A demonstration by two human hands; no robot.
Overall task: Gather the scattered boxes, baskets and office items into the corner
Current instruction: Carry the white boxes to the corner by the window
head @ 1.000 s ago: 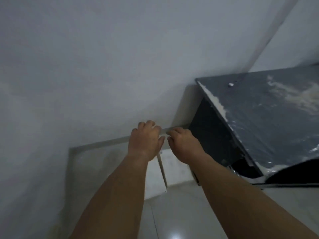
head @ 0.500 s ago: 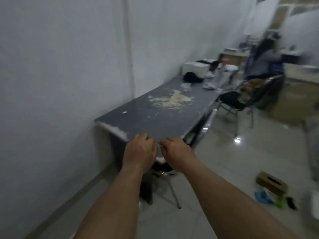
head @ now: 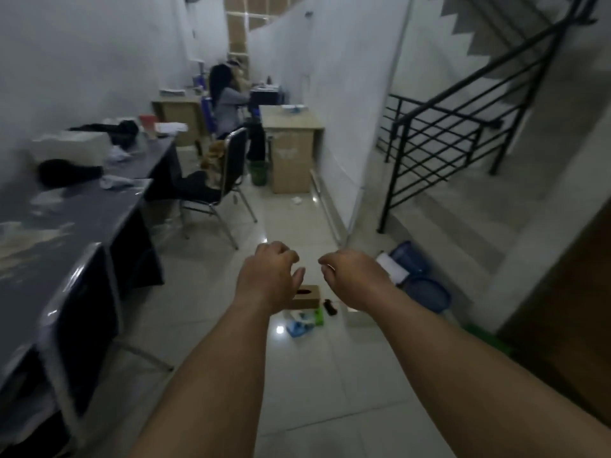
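Note:
My left hand [head: 269,277] and my right hand [head: 352,277] hang in front of me with loosely curled fingers, holding nothing. On the floor beyond them lies a brown cardboard tissue box [head: 306,296], partly hidden by my left hand. Beside it lie a small blue and white packet [head: 299,325], a green item [head: 319,316] and a small black object [head: 330,307]. Two blue plastic baskets [head: 426,292] with white paper [head: 391,269] lie to the right, by the foot of the stairs.
A long dark table [head: 66,233] runs along the left wall. A black chair [head: 228,180] stands in the aisle. A person sits at desks further back. A staircase with black railing [head: 439,150] rises at right. A brown door [head: 568,312] is at the near right.
The view has swung from the wall corner and table end round to the room. My hands have come apart and off the table edge, and the floor items are now in view.

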